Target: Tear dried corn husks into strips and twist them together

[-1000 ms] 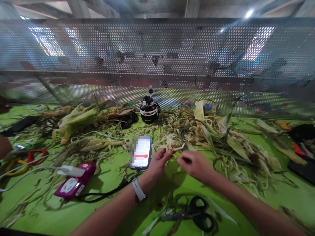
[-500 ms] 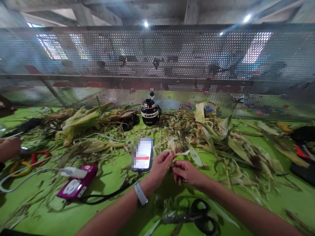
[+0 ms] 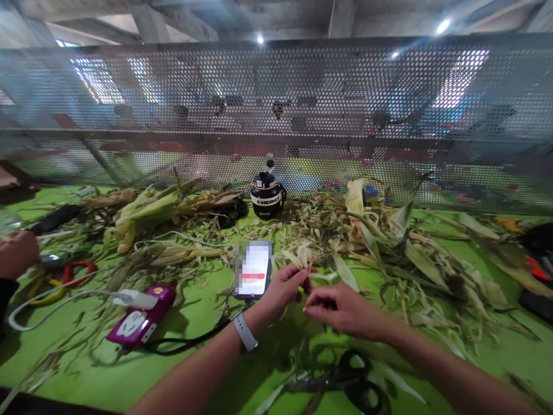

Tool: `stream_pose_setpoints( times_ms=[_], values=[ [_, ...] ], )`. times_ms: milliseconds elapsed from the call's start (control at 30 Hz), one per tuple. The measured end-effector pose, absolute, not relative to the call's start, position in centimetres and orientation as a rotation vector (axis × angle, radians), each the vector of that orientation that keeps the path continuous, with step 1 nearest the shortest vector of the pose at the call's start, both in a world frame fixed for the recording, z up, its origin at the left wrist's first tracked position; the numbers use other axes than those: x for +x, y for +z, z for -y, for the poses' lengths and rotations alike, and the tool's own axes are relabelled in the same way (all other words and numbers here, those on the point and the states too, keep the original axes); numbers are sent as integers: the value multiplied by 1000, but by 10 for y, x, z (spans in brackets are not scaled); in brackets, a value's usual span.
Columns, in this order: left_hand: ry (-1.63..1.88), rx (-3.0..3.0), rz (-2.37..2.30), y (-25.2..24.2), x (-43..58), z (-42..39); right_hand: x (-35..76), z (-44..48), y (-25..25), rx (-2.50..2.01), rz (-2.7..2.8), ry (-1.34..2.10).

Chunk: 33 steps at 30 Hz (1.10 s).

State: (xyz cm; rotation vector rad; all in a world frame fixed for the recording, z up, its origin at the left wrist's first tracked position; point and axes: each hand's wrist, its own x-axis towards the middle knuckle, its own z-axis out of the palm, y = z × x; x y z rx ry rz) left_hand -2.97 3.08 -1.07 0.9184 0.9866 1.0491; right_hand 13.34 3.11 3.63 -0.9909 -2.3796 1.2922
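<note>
My left hand (image 3: pixel 283 293), with a pale band on its wrist, pinches a piece of pale corn husk (image 3: pixel 304 256) just right of a lit phone (image 3: pixel 254 270). Close by on the right, my right hand (image 3: pixel 334 307) has its fingers curled together; whether anything thin is between them is too small to make out. A small gap separates the two hands. Black-handled scissors (image 3: pixel 334 381) lie on the green table (image 3: pixel 199 380) below them, among husk strips.
Husk heaps lie at the left (image 3: pixel 151 213) and right (image 3: pixel 389 242), with a black bottle (image 3: pixel 265 197) between. A purple power strip (image 3: pixel 144 320) with cables sits left. Another person's hand (image 3: pixel 19 253) is at the far left. A perforated metal panel (image 3: pixel 242 86) stands behind.
My right hand has moved slightly right, away from my left hand. The other person's hand at the far left has risen a little. The whole view has shifted slightly.
</note>
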Motion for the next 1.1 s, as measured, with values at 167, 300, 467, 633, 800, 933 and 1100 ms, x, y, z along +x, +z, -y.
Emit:
stream_pose_setpoints(
  times_ms=[167,300,467,633,800,933,1100],
  values=[
    [834,1233,-928,-9,-32,-28,151,-52,53,-1089,2159,651],
    [725,1387,-892,-6,-32,-24,155,-72,35,-1104,2228,563],
    [581,1548,-835,-6,-32,-23,146,-71,21,-1093,2266,872],
    [520,1552,-885,-4,-31,-22,138,-66,21,-1007,2127,1137],
    [439,1488,-879,-2,-30,-18,133,-60,16,-953,2053,1091],
    [360,1481,-803,1,-29,-12,126,-52,10,-987,2052,999],
    [368,1397,-778,-1,-26,-11,127,-52,17,-1059,2115,923]
  ],
)
